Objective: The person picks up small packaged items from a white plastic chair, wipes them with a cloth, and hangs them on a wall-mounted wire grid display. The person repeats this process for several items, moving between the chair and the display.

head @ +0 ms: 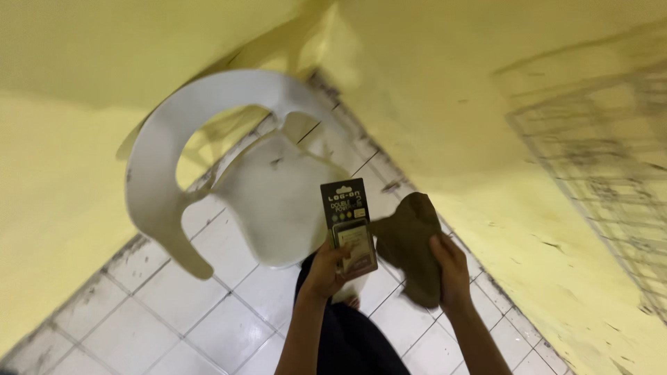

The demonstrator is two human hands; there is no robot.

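White plastic forms the armchair [278, 194] that serves as landmark — it stands on the tiled floor [139, 326] in a corner of yellow walls [451, 83]. Just in front of its seat, a dark carded blister pack [349, 229] is clamped upright in the left hand [326, 267], long axis vertical. Touching the pack's right edge, a crumpled brown cloth [410, 243] is gripped in the closed right hand [451, 271] — both hands level, close together.

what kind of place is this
Probably a plain indoor corner of a home or back room. Yellow painted walls meet over a white tiled floor with grimy grout, and a white plastic chair stands in the corner. A wire grid leans on the right wall.
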